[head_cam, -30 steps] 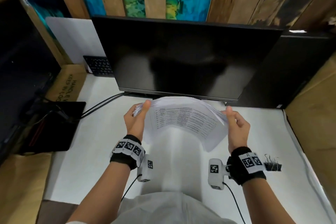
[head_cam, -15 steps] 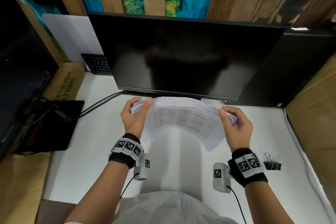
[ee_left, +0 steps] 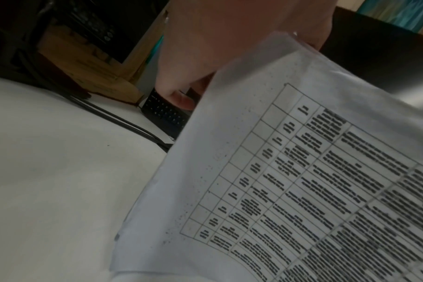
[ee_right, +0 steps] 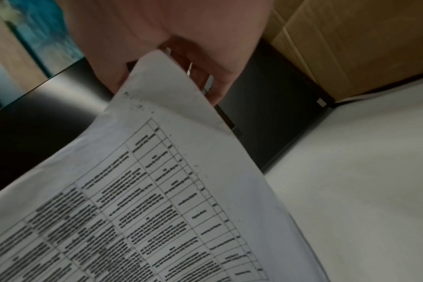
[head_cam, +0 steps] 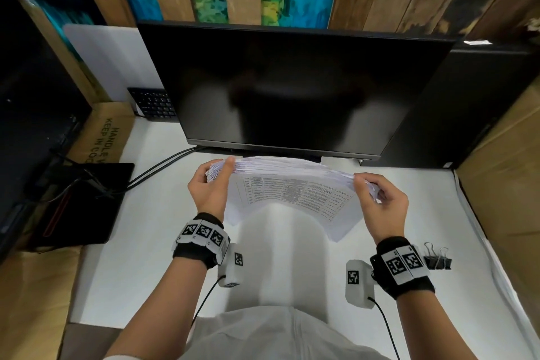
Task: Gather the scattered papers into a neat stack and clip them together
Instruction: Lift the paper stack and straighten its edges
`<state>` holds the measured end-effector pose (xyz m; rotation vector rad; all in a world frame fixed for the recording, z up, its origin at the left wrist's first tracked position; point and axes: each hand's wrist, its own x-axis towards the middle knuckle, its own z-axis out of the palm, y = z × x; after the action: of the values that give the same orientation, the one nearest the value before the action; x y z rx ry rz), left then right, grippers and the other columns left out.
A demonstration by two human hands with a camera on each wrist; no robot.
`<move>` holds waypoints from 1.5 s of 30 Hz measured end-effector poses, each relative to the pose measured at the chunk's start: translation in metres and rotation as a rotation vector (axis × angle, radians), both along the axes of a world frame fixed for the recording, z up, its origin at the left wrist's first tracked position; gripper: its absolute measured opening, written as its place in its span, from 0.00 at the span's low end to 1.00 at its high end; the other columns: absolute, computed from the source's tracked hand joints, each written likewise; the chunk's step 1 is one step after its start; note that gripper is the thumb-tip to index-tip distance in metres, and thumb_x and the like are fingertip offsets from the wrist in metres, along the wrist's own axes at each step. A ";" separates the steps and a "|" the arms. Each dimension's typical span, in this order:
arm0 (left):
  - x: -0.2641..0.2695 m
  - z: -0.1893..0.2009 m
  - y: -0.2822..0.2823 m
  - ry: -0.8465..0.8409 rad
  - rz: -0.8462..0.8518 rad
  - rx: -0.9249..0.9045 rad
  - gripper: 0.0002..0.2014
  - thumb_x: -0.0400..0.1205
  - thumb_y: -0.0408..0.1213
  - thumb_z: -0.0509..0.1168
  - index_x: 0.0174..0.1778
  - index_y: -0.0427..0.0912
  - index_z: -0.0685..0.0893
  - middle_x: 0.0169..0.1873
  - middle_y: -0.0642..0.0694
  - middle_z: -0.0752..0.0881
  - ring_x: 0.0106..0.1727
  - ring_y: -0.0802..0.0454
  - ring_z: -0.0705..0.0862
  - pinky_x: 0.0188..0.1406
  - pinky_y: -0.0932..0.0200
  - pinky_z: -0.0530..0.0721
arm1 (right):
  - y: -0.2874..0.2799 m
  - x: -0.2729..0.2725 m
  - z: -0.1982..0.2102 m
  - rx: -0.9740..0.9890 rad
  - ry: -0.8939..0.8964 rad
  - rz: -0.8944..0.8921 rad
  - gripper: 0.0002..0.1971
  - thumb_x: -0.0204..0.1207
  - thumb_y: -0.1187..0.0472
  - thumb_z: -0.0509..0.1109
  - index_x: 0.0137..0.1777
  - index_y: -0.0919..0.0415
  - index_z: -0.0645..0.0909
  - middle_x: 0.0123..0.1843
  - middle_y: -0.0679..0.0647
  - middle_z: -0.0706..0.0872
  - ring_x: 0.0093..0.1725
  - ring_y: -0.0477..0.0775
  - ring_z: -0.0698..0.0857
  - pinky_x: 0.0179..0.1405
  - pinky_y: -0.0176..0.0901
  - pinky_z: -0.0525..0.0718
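You hold papers (head_cam: 292, 184) up over desk (head_cam: 146, 242): left hand (head_cam: 209, 193), right hand (head_cam: 382, 204) each grip one end. Gathered already; edges uneven, squaring left. Clips (head_cam: 437, 257) untouched beside right wrist.

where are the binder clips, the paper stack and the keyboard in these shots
binder clips (head_cam: 437, 261): head view, on the black bodies.
paper stack (head_cam: 295, 193): head view, on the printed table of the facing sheet.
keyboard (head_cam: 155, 104): head view, on its keys left of the monitor.
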<state>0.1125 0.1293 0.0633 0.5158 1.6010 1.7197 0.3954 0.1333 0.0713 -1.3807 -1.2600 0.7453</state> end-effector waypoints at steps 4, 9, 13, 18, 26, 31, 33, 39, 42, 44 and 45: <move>-0.007 -0.001 0.002 -0.033 -0.081 -0.003 0.13 0.76 0.40 0.74 0.55 0.42 0.86 0.45 0.54 0.87 0.46 0.60 0.84 0.39 0.78 0.80 | 0.001 0.003 -0.003 0.003 0.039 0.041 0.07 0.79 0.65 0.68 0.48 0.55 0.86 0.46 0.52 0.89 0.46 0.45 0.84 0.44 0.27 0.80; -0.015 -0.007 0.003 -0.045 -0.242 -0.049 0.19 0.72 0.48 0.76 0.59 0.53 0.86 0.60 0.44 0.87 0.61 0.47 0.85 0.59 0.57 0.82 | 0.002 -0.002 0.003 -0.049 -0.162 0.226 0.15 0.75 0.54 0.73 0.62 0.48 0.82 0.59 0.41 0.85 0.58 0.33 0.82 0.57 0.27 0.79; -0.019 -0.004 0.005 0.060 -0.442 -0.095 0.21 0.75 0.44 0.74 0.65 0.52 0.83 0.57 0.49 0.86 0.59 0.54 0.84 0.57 0.65 0.78 | 0.006 0.002 0.006 -0.170 -0.392 0.430 0.34 0.65 0.55 0.82 0.71 0.40 0.73 0.64 0.30 0.77 0.62 0.29 0.77 0.62 0.19 0.71; -0.012 0.006 0.011 0.120 -0.408 -0.146 0.12 0.74 0.39 0.76 0.49 0.39 0.87 0.43 0.48 0.89 0.45 0.50 0.87 0.40 0.65 0.81 | 0.014 -0.004 0.020 -0.112 -0.674 0.247 0.09 0.80 0.62 0.67 0.53 0.52 0.87 0.42 0.45 0.87 0.46 0.56 0.87 0.49 0.45 0.84; -0.037 0.027 0.003 0.200 -0.582 0.061 0.13 0.69 0.38 0.77 0.49 0.46 0.88 0.40 0.57 0.91 0.43 0.62 0.88 0.45 0.71 0.83 | 0.013 0.003 0.059 -0.006 -0.447 0.210 0.06 0.70 0.61 0.77 0.38 0.56 0.81 0.35 0.47 0.85 0.35 0.43 0.80 0.35 0.22 0.73; -0.028 -0.012 -0.001 0.206 -0.514 -0.231 0.15 0.72 0.36 0.77 0.53 0.38 0.87 0.45 0.46 0.91 0.48 0.49 0.89 0.42 0.65 0.84 | 0.015 -0.004 0.020 -0.336 -0.908 0.330 0.11 0.73 0.57 0.72 0.56 0.52 0.84 0.50 0.52 0.89 0.50 0.57 0.85 0.47 0.42 0.78; -0.022 -0.006 -0.001 0.215 -0.465 -0.222 0.07 0.74 0.34 0.75 0.47 0.43 0.88 0.40 0.50 0.91 0.42 0.56 0.89 0.40 0.66 0.83 | 0.019 -0.008 0.027 -0.324 -1.105 0.299 0.12 0.76 0.53 0.69 0.59 0.48 0.82 0.52 0.50 0.88 0.54 0.57 0.84 0.57 0.49 0.76; 0.005 0.038 0.002 0.438 -0.687 -0.040 0.07 0.73 0.30 0.76 0.45 0.34 0.90 0.41 0.41 0.91 0.38 0.57 0.87 0.42 0.66 0.83 | 0.028 -0.036 0.046 -0.319 -0.977 0.545 0.04 0.75 0.49 0.72 0.39 0.43 0.83 0.34 0.46 0.78 0.41 0.54 0.77 0.40 0.42 0.70; -0.002 0.052 0.004 0.426 -0.715 -0.019 0.07 0.70 0.30 0.78 0.42 0.38 0.90 0.37 0.49 0.92 0.36 0.63 0.88 0.39 0.68 0.86 | 0.031 -0.030 0.049 -0.271 -0.772 0.555 0.13 0.76 0.48 0.71 0.30 0.40 0.78 0.28 0.42 0.78 0.34 0.48 0.78 0.38 0.44 0.73; -0.018 0.048 0.002 0.451 -0.743 -0.077 0.09 0.69 0.28 0.79 0.37 0.44 0.87 0.32 0.57 0.89 0.32 0.69 0.85 0.35 0.71 0.83 | 0.031 -0.016 0.054 -0.281 -0.565 0.542 0.09 0.76 0.50 0.72 0.33 0.43 0.84 0.28 0.41 0.85 0.32 0.40 0.84 0.41 0.44 0.79; -0.027 0.044 0.000 0.432 -0.734 -0.096 0.09 0.70 0.27 0.78 0.39 0.44 0.87 0.34 0.56 0.89 0.34 0.68 0.85 0.38 0.68 0.83 | 0.031 -0.010 0.057 -0.300 -0.459 0.529 0.07 0.76 0.52 0.72 0.36 0.46 0.86 0.32 0.42 0.89 0.33 0.40 0.87 0.43 0.45 0.83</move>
<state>0.0854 0.1290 0.1074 1.3041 1.4875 1.0115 0.3853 0.1640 0.1281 -1.5269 -1.9847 1.0441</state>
